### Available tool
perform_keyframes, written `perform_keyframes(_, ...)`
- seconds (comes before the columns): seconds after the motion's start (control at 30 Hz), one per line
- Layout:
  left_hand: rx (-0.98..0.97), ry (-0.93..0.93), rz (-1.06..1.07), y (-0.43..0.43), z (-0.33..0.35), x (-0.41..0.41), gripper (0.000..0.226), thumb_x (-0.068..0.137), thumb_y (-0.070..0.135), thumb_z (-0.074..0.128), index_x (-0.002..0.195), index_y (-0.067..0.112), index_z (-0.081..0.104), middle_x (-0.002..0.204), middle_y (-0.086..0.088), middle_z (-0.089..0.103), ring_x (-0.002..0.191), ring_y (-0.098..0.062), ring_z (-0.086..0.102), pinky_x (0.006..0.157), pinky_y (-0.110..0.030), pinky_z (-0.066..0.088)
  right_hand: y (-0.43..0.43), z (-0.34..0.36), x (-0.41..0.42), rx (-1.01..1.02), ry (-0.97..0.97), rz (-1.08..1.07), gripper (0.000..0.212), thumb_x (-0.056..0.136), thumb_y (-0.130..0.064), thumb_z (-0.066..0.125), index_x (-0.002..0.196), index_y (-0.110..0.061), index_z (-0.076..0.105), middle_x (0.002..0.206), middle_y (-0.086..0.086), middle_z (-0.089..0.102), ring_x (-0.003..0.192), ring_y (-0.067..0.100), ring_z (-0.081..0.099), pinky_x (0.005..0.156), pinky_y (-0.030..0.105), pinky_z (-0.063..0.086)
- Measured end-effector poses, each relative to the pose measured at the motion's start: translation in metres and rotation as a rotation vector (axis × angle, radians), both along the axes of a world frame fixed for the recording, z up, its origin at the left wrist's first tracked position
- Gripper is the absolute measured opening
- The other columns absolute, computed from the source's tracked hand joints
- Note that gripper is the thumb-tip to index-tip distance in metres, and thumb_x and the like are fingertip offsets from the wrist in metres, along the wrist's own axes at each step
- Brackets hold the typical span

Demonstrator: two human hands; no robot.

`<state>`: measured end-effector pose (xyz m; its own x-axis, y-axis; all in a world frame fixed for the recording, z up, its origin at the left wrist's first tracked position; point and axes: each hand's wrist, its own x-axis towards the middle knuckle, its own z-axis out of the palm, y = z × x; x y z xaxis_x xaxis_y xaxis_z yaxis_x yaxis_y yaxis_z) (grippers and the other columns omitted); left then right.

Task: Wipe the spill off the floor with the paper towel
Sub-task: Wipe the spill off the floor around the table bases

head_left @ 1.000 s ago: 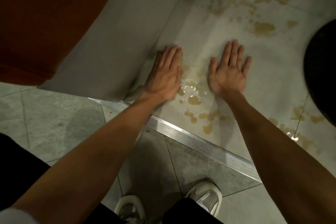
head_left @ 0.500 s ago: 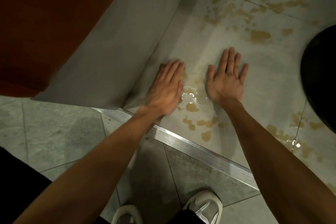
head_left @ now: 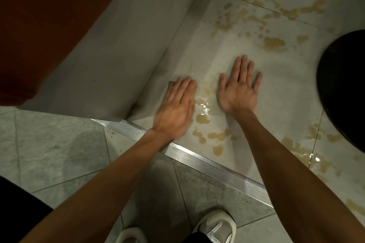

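The left arm [head_left: 98, 183] and right arm [head_left: 296, 163] are bare as far back from the fingers [head_left: 240, 65] as can be seen. Well behind the fingers are two pale low shoes: the right shoe [head_left: 216, 225] has grey panels and a white toe, and the left shoe [head_left: 129, 235] is cut off. Black trousers [head_left: 17, 205] cover the legs.

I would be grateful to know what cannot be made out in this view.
Head view:
Paper towel: none plainly visible; the flat left hand and right hand cover whatever lies beneath them.
Spill: its far-right reach is cut off by the frame edge.
Dark round object: cut by the right edge, too dark to identify.
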<state>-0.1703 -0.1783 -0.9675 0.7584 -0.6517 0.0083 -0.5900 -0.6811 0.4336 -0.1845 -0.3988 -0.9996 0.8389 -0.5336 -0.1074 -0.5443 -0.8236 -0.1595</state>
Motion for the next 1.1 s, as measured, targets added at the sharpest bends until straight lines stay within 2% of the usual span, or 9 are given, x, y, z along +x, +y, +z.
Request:
perform_keyframes(0.2, 0.055, 0.043, 0.035, -0.041, -0.001, 0.049, 0.059, 0.119, 0.026, 0.029, 0.174, 0.010, 0.016, 0.183, -0.007, 0.012, 0.171, -0.024, 0.005, 0.138, -0.039, 0.000, 0.000, -0.001, 0.000, 0.004, -0.003, 0.001, 0.077, 0.112, -0.058, 0.007, 0.174, -0.014, -0.006, 0.183, 0.004, -0.012, 0.169, 0.024, -0.013, 0.136, 0.058, -0.004)
perform_keyframes(0.3, 0.023, 0.059, 0.073, -0.036, 0.001, 0.031, 0.060, 0.119, 0.025, 0.029, 0.174, 0.009, 0.014, 0.184, -0.007, 0.008, 0.171, -0.025, 0.002, 0.138, -0.041, 0.000, 0.000, -0.001, 0.000, 0.007, -0.007, 0.003, 0.077, 0.112, -0.058, 0.006, 0.174, -0.014, -0.007, 0.183, 0.003, -0.013, 0.169, 0.024, -0.013, 0.136, 0.058, -0.005)
perform_keyframes(0.5, 0.000, 0.055, 0.014, -0.009, 0.003, -0.017, 0.059, 0.119, 0.024, 0.034, 0.172, 0.005, 0.020, 0.182, -0.010, 0.014, 0.171, -0.026, 0.006, 0.139, -0.046, 0.007, 0.000, -0.002, 0.000, -0.009, -0.005, 0.000, 0.077, 0.112, -0.058, 0.006, 0.174, -0.014, -0.007, 0.183, 0.004, -0.012, 0.169, 0.025, -0.012, 0.136, 0.059, -0.003)
perform_keyframes(0.63, 0.045, 0.054, -0.012, -0.031, 0.000, 0.016, 0.060, 0.119, 0.028, 0.032, 0.174, 0.009, 0.015, 0.183, -0.008, 0.010, 0.171, -0.024, 0.003, 0.138, -0.043, 0.003, 0.001, -0.003, 0.001, -0.012, -0.001, 0.008, 0.077, 0.112, -0.059, 0.005, 0.174, -0.015, -0.009, 0.183, 0.004, -0.014, 0.169, 0.024, -0.014, 0.136, 0.059, -0.004)
perform_keyframes(0.77, 0.058, 0.177, 0.019, -0.071, 0.002, 0.056, 0.063, 0.120, 0.034, 0.025, 0.176, 0.014, 0.005, 0.185, -0.003, -0.003, 0.171, -0.020, -0.008, 0.138, -0.043, -0.002, -0.001, -0.002, 0.000, 0.006, -0.006, 0.013, 0.078, 0.111, -0.059, 0.005, 0.173, -0.014, -0.010, 0.182, 0.004, -0.015, 0.169, 0.025, -0.016, 0.135, 0.059, -0.005)
perform_keyframes(0.9, -0.058, 0.213, 0.025, -0.055, 0.005, 0.058, 0.060, 0.120, 0.033, 0.027, 0.175, 0.014, 0.013, 0.184, -0.001, 0.004, 0.171, -0.015, -0.001, 0.138, -0.034, 0.000, -0.001, 0.007, -0.001, 0.056, 0.020, 0.033, 0.077, 0.113, -0.057, 0.010, 0.173, -0.013, -0.009, 0.182, 0.006, -0.015, 0.169, 0.026, -0.016, 0.135, 0.060, -0.005)
perform_keyframes(1.0, -0.109, 0.152, 0.183, -0.024, 0.004, 0.057, 0.057, 0.120, 0.028, 0.031, 0.174, 0.014, 0.021, 0.183, 0.000, 0.011, 0.170, -0.014, 0.007, 0.136, -0.023, 0.001, -0.004, 0.023, 0.002, 0.101, 0.030, 0.067, 0.073, 0.115, -0.047, 0.029, 0.174, -0.008, 0.007, 0.183, 0.010, -0.002, 0.170, 0.032, -0.006, 0.136, 0.059, -0.001)
perform_keyframes(1.03, -0.083, 0.108, 0.223, -0.014, 0.003, 0.058, 0.056, 0.119, 0.026, 0.032, 0.173, 0.012, 0.024, 0.183, -0.003, 0.015, 0.170, -0.017, 0.011, 0.135, -0.023, 0.001, -0.002, 0.031, 0.005, 0.093, 0.005, 0.081, 0.068, 0.115, -0.040, 0.037, 0.172, -0.008, 0.020, 0.183, 0.011, 0.009, 0.169, 0.034, 0.003, 0.136, 0.058, 0.006)
perform_keyframes(1.1, 0.001, 0.009, 0.248, 0.002, 0.001, 0.058, 0.055, 0.119, 0.025, 0.033, 0.172, 0.010, 0.029, 0.181, -0.007, 0.021, 0.169, -0.021, 0.017, 0.137, -0.028, 0.004, 0.012, 0.046, 0.010, 0.079, -0.127, 0.065, 0.054, 0.110, -0.028, 0.051, 0.161, -0.011, 0.047, 0.171, 0.014, 0.040, 0.159, 0.038, 0.037, 0.129, 0.055, 0.033)
